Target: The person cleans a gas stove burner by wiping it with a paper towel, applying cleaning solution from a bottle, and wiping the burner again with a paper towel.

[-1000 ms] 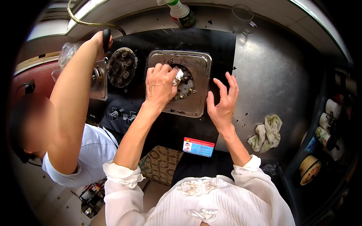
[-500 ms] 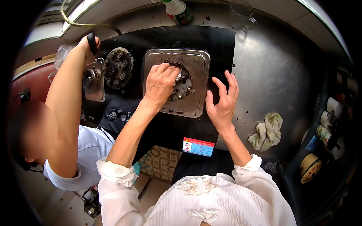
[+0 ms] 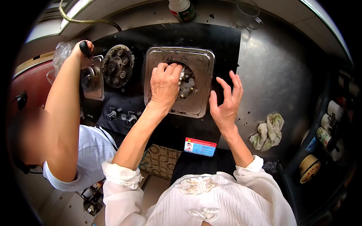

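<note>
Left fingers (image 3: 174,71) pinch white wad (image 3: 182,72); right fingers (image 3: 225,87) spread; black cooktop (image 3: 181,35) adjoins steel counter (image 3: 286,83).

White crumpled wad (image 3: 182,71) mostly hidden under left hand (image 3: 165,86), its fingertips out of sight, white bottle (image 3: 182,8) beyond it cut off by the top edge, warning label (image 3: 200,146) on right hand's (image 3: 227,102) near side, fine print too small to read

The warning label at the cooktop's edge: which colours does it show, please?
The warning label is mainly red, white and light blue, clearest in the head view.
</note>
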A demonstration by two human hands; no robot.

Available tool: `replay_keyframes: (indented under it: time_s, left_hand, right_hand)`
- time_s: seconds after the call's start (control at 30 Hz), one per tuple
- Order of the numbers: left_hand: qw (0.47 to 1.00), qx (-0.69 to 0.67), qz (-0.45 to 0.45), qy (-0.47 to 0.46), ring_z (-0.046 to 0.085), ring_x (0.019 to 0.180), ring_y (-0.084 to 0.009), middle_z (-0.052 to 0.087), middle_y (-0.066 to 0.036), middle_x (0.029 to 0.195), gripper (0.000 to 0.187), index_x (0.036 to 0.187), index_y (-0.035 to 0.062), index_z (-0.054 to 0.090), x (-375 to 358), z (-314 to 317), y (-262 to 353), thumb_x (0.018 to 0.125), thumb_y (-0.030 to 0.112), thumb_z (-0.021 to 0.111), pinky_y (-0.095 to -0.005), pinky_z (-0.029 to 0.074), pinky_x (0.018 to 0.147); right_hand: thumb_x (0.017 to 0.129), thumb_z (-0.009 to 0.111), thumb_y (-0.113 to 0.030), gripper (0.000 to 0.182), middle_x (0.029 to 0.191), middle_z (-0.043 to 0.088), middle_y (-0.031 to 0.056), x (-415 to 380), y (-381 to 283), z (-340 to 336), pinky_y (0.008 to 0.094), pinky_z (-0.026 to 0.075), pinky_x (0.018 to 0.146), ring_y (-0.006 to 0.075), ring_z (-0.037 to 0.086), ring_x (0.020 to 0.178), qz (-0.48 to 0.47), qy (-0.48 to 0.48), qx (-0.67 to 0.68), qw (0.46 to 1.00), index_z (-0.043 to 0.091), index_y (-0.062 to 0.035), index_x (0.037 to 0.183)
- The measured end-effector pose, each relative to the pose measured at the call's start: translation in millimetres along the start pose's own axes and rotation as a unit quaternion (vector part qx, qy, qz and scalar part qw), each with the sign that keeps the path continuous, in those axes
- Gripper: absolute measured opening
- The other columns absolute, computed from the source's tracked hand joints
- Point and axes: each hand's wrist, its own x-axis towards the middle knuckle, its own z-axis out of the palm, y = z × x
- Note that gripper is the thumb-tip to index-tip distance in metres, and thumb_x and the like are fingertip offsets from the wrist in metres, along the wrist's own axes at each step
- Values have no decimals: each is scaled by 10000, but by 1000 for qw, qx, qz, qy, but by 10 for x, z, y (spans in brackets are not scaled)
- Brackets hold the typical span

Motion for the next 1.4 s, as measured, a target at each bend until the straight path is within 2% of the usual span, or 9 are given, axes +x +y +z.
replay_keyframes:
  time_s: [0.47, 0.8, 0.9, 0.93, 1.0, 1.07, 1.2, 1.3, 1.4]
  left_hand:
    - [995, -78, -52, -26, 603, 962, -292, 668, -87, 975, 493, 1009, 46, 669, 84, 31, -15, 546, -82, 780, -394, 491, 903]
    - [992, -98, -62, -53, 606, 933, -316, 672, -106, 898, 375, 961, 47, 659, 143, -46, -54, 621, -96, 724, -415, 489, 877]
    - [975, -178, -132, -26, 638, 841, -340, 707, -146, 871, 264, 941, 47, 695, 172, -144, -90, 714, -83, 660, -450, 522, 791]
    - [975, -163, -151, 3, 666, 847, -327, 722, -142, 901, 316, 999, 52, 724, 151, -208, -116, 720, -87, 670, -415, 541, 777]
    - [924, -258, -270, 83, 702, 855, -278, 732, -128, 904, 314, 1048, 46, 734, 61, -315, -107, 762, -75, 690, -358, 548, 783]
    - [890, -306, -320, 109, 718, 867, -207, 739, -107, 941, 274, 1067, 30, 730, 9, -422, -70, 803, -42, 737, -305, 544, 779]
    - [928, -245, -255, 115, 709, 826, -252, 713, -107, 903, 268, 1004, 25, 727, 10, -418, 2, 759, -82, 710, -326, 539, 746]
    - [947, -203, -233, 82, 702, 842, -306, 710, -114, 905, 205, 963, 36, 737, 93, -287, 48, 766, -18, 724, -375, 545, 734]
    - [967, -153, -177, 96, 691, 828, -263, 716, -67, 877, 176, 926, 82, 748, 195, -227, 72, 761, 23, 733, -375, 514, 753]
  right_hand:
    - [810, 713, -61, 448, 1490, 451, 172, 10, -3, -5, 520, 344, 1149, 408, 401, 1412, 4, 6, -5, 1000, 642, -83, 1251]
    - [809, 712, -64, 449, 1489, 451, 172, 1, 9, 7, 519, 330, 1157, 408, 391, 1418, 9, 6, 10, 1000, 640, -86, 1252]
    - [808, 712, -62, 449, 1491, 449, 171, 2, 21, 10, 518, 331, 1158, 407, 390, 1419, 9, 8, 17, 1000, 640, -86, 1251]
    - [808, 711, -60, 448, 1491, 448, 171, 4, 24, 14, 518, 332, 1157, 406, 391, 1419, 8, 10, 19, 1000, 640, -86, 1250]
    - [808, 711, -59, 446, 1492, 447, 172, 5, 26, 17, 519, 333, 1157, 405, 391, 1418, 11, 11, 22, 1000, 642, -85, 1248]
    - [808, 710, -58, 443, 1493, 446, 173, -5, 24, 13, 520, 335, 1156, 404, 392, 1418, 12, 8, 27, 1000, 643, -85, 1246]
    - [807, 714, -59, 444, 1494, 445, 171, 0, 28, 25, 518, 333, 1157, 403, 389, 1420, 5, 13, 26, 1000, 644, -81, 1245]
    - [808, 714, -57, 446, 1492, 445, 175, 0, 24, 11, 519, 332, 1157, 406, 389, 1420, 3, 7, 19, 1000, 641, -78, 1248]
    - [810, 713, -55, 445, 1494, 444, 176, 5, 26, 16, 520, 333, 1157, 410, 389, 1418, 3, 8, 19, 1000, 641, -77, 1249]
